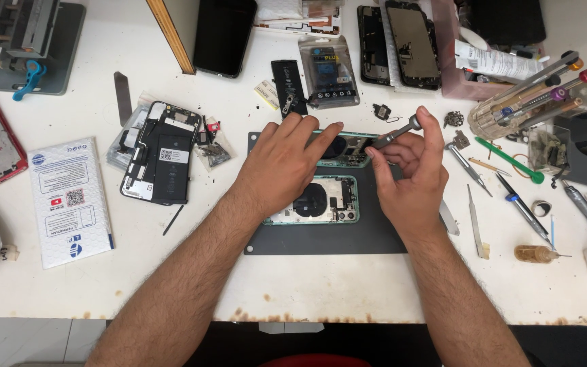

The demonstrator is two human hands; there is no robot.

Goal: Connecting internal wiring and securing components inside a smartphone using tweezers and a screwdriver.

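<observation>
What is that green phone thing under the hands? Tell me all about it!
The green phone shell is an opened phone body with pale green edges. It lies flat on a dark grey mat on the white table, insides facing up: a dark round coil, metal parts and small boards. The left hand rests on its upper part, hiding some. The right hand holds a thin silver screwdriver with its tip down at the top end.

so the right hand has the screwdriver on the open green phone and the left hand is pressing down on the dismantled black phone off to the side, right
Not quite. In the head view the left hand rests on the open green phone lying on the dark mat, not on the dismantled black phone. The right hand does hold the screwdriver to it.
</observation>
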